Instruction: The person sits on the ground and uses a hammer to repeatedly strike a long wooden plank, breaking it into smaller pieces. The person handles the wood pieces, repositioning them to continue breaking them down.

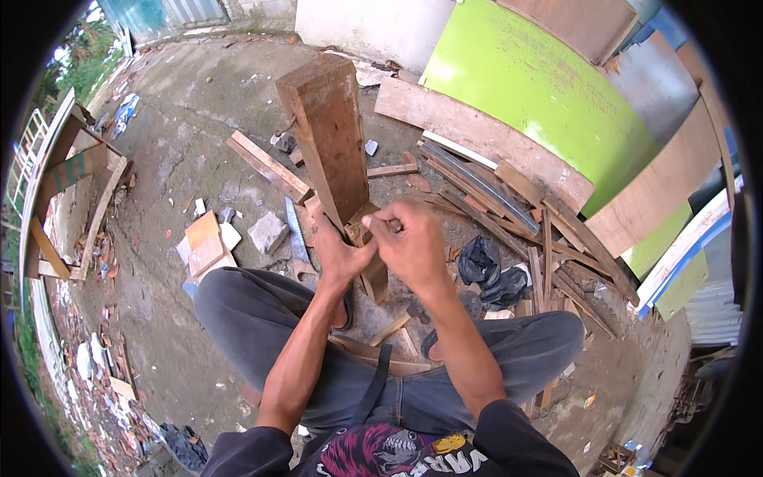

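Observation:
A thick brown wooden beam (334,135) rises in front of me, its near end between my hands. My left hand (340,253) grips this end from the left, fingers along its side and thumb reaching across toward the right. Close by on the right, my right hand (412,237) is closed, fingertips pinched together at the beam's end; what they hold is too small or hidden to name. Below the hands, a shorter timber piece (374,283) shows. A handsaw (296,232) lies just left of my left hand, its blade pointing away from me.
Loose wooden strips (493,211) are piled at the right, beside a black plastic bag (481,262). Lime-green and bare boards (532,83) lean behind them. A grey stone (268,232) and small wood offcuts (208,242) lie left. My bent legs (254,306) frame the work area.

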`<action>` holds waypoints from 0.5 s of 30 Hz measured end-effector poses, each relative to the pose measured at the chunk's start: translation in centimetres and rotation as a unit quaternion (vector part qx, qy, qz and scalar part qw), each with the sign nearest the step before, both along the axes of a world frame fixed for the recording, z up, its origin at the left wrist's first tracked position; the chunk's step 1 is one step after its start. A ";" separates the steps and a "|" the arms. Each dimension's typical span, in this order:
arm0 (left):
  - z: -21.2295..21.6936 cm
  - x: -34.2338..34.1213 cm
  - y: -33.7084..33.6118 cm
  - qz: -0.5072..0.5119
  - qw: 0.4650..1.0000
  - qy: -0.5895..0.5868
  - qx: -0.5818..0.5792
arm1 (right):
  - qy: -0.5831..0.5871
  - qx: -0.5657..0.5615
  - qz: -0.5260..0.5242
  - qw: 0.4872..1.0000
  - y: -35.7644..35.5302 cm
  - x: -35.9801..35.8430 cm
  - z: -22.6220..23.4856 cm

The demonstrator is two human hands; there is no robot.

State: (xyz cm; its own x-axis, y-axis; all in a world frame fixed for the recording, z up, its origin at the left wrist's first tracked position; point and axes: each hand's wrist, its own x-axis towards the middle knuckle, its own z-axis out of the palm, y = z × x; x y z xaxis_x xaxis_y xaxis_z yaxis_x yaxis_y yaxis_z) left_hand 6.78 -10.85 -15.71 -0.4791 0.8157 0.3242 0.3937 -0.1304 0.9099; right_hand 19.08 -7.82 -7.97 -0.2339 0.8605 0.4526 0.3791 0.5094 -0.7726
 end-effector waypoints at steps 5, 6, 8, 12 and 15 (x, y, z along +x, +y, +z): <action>0.6 0.4 0.7 0.003 1.000 -0.011 -0.011 | -0.035 -0.012 -0.001 0.999 0.6 -1.0 -1.0; 0.3 0.3 0.6 0.003 1.000 0.021 0.000 | -0.045 -0.008 -0.018 0.999 1.0 -0.8 -1.1; -0.4 -0.2 0.5 0.000 0.996 0.084 0.023 | -0.066 0.000 -0.053 0.996 2.9 0.4 -1.2; 0.0 0.0 -0.1 -0.055 0.997 0.054 0.014 | -0.138 -0.136 -0.249 0.949 11.4 8.7 -5.4; 0.3 -0.7 0.3 -0.009 0.998 0.054 -0.021 | 0.000 -0.157 -0.134 0.978 6.8 5.7 -1.3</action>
State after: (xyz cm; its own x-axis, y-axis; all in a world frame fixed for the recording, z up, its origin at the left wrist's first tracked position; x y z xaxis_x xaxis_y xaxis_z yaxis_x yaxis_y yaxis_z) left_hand 6.07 -10.60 -15.37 -0.4284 0.8378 0.3385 0.4869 -0.1016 0.8675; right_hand 24.74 -1.05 -9.23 0.0196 0.9875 0.1567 0.4665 0.1296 -0.8750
